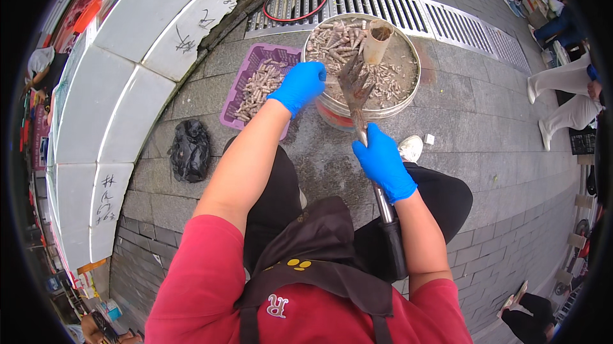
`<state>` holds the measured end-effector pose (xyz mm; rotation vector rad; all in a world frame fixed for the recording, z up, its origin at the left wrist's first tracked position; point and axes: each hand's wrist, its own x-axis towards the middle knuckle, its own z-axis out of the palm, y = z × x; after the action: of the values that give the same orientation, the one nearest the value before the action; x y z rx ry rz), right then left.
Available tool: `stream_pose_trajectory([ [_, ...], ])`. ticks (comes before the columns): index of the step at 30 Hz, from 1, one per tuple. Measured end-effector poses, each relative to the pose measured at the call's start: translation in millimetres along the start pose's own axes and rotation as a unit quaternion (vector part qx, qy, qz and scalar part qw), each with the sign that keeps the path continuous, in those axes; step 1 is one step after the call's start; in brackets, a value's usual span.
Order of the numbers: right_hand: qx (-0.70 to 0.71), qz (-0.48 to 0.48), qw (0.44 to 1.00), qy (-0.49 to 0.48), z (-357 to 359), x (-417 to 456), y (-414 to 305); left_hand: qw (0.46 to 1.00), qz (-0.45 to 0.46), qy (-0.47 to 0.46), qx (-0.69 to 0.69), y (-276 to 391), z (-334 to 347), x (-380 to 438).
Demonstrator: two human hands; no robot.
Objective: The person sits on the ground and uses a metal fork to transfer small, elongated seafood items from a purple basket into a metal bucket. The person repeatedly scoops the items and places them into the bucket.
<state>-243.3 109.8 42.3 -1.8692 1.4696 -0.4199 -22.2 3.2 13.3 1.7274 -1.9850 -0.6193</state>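
My right hand [384,163], in a blue glove, grips the shiny shaft of a long pronged metal tool [356,88]. Its rusty head lies across the near side of a round tub [415,69], and its black handle runs back along my forearm. My left hand [299,88], also gloved in blue, is curled at the tub's left rim; whether anything is in its fingers is hidden. Long spiral shells [337,40] are heaped at the tub's far left, with small shell pieces [388,83] nearer. A purple plastic basket [229,90] beside it holds more spiral shells [258,88].
A stained upright tube [378,47] stands in the tub. Behind runs a metal drain grate [378,3] with a red-and-black hose [292,19] on it. White foam boxes [136,109] line the left. A black plastic bag [190,151] lies on the paving. Several people's legs [565,78] are at right.
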Motion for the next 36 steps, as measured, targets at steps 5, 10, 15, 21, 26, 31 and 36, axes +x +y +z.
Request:
stream_pose_trajectory([
  [5,-0.017,0.004,1.0,-0.002,11,19,-6,1.0,0.007,0.007,0.002,-5,7,-2],
  [10,0.001,-0.002,0.997,0.077,-12,24,-36,1.0,0.002,0.015,0.026,-5,8,-6],
  [15,-0.055,0.01,0.998,-0.004,23,27,-3,0.999,0.01,0.015,0.028,-5,12,-1],
  [21,-0.017,0.026,0.999,-0.019,20,27,-7,1.0,0.003,-0.002,-0.022,-13,5,-3],
  [26,0.011,0.036,0.999,0.011,3,24,-33,0.998,-0.01,0.009,-0.058,-16,0,-10],
  [31,-0.035,0.003,0.999,0.033,2,14,-32,0.999,-0.009,0.02,-0.032,-10,8,-8],
  [36,-0.093,0.027,0.994,-0.052,34,15,-8,1.0,-0.002,0.023,-0.019,-16,4,-10],
])
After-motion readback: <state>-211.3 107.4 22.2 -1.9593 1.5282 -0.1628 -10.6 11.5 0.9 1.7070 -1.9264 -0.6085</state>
